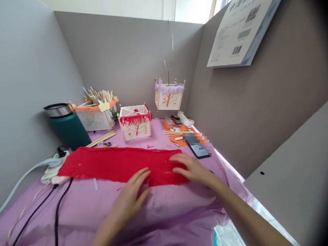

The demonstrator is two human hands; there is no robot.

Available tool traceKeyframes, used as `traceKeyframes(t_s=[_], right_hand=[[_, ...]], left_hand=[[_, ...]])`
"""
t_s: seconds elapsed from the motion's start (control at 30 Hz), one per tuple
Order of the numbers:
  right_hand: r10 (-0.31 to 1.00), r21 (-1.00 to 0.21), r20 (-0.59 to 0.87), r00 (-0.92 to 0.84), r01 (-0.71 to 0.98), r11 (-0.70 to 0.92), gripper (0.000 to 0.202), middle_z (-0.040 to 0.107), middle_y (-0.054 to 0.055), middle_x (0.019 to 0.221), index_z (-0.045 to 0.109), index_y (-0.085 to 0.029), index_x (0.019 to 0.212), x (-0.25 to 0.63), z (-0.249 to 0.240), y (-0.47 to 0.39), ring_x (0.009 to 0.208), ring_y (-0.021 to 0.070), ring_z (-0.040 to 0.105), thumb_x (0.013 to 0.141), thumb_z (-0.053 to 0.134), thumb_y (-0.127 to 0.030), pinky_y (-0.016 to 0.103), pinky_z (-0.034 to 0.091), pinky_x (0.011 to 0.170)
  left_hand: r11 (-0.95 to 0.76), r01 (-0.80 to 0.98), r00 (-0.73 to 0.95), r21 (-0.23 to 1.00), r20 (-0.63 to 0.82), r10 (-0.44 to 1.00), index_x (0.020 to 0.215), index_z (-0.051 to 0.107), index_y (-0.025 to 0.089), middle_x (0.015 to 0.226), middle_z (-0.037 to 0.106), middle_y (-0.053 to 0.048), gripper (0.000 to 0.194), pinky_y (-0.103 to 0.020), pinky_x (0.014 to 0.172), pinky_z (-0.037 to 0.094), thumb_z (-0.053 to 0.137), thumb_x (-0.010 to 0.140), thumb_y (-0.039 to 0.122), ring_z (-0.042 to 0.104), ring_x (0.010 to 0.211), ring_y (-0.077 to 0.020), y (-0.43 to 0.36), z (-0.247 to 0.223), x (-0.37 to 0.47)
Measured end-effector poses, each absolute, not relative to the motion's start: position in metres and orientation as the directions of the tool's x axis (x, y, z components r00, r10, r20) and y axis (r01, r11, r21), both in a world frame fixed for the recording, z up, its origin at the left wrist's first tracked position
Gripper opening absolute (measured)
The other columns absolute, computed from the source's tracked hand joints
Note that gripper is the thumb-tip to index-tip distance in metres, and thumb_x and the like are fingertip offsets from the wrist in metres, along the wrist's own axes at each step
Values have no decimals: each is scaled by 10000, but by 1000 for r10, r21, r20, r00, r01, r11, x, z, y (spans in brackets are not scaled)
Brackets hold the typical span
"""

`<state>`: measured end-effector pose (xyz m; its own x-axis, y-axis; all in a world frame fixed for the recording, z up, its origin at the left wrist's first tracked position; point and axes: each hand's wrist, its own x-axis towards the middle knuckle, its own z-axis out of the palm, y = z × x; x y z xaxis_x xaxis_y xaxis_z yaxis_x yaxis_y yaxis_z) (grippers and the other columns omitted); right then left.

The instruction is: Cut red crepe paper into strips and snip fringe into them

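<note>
A long strip of red cloth (110, 164) lies spread across the purple tablecloth (164, 205). My left hand (133, 193) rests at the strip's near edge, fingers stretched out and apart, the fingertips over the red fabric. On the strip's right end lies my right hand (192, 169), its fingers spread and slightly curved. Neither hand has anything visibly gripped. Just behind the cloth stands a small lantern (135, 128) of white panels and sticks, with red fringe round its top and a painted tree.
A teal bottle (68, 126) stands at the left beside a stick-filled box (94, 116) with orange trim. A lantern with purple fringe (169, 99) hangs at the back. The phone (198, 148) lies right, and a power strip (55, 167) with cables lies left.
</note>
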<state>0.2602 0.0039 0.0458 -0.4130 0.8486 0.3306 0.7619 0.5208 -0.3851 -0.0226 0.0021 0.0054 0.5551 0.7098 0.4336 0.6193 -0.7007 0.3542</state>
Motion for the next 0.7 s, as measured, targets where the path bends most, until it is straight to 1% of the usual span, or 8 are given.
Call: traceKeyframes(t_s=[0.07,0.17,0.27,0.37,0.43,0.53,0.6,0.7], right_hand=[[858,-370,318,-404,780,504,381,604,57,1201,565,-244,1191,268,38,-29,1115,208,537,835,573,-379,358,438,946],[856,-281,388,-341,841,463,315,594,85,1208,588,-227,1150,275,18,-54,1093,231,547,852,551,-322,413,445,919],[836,-238,453,-309,862,447,215,635,87,1120,629,-206,1042,276,2,-54,1004,222,579,885,494,-265,411,453,871],[826,-233,485,-286,869,437,195,662,72,1024,644,-202,942,272,-1,-47,924,207,587,897,455,-218,378,454,811],[836,-262,483,-261,868,423,194,667,69,969,641,-196,903,269,2,-44,884,201,584,898,448,-219,356,448,780],[879,-351,440,-184,866,357,200,661,66,873,628,-187,863,266,8,-40,816,193,576,898,440,-244,333,435,743],[914,-424,390,-112,859,287,205,647,53,815,616,-188,828,265,12,-38,767,183,567,895,437,-262,318,425,716],[943,-530,331,-18,824,201,218,620,26,759,583,-192,760,263,21,-32,716,169,550,885,438,-295,290,408,669]], left_hand=[[-671,639,509,374,449,735,1180,548,206,1216,581,-91,348,-365,935,467,505,841,266,542,1117,-213,8,9,-32],[-665,650,518,368,427,742,1086,588,208,1112,620,-83,278,-375,897,472,531,820,264,569,1030,-215,13,14,-36],[-706,623,596,338,379,708,1061,594,204,1078,627,-77,250,-376,900,449,526,822,236,555,1014,-210,12,21,-29],[-736,598,669,318,308,677,1090,584,206,1084,618,-72,274,-370,898,429,536,823,245,536,1017,-208,11,24,-16],[-724,618,670,307,276,689,1092,586,210,1087,603,-77,294,-376,872,427,561,812,295,530,1002,-219,13,24,-9],[-694,658,647,292,254,720,1057,603,213,1058,590,-83,305,-379,829,422,592,783,348,527,961,-232,18,24,-2],[-680,672,635,293,244,733,1030,612,207,1040,587,-83,275,-375,819,413,584,782,323,525,950,-232,23,25,2],[-650,685,596,330,258,760,935,627,187,1007,596,-82,179,-365,821,399,520,797,227,525,949,-227,31,31,7]])
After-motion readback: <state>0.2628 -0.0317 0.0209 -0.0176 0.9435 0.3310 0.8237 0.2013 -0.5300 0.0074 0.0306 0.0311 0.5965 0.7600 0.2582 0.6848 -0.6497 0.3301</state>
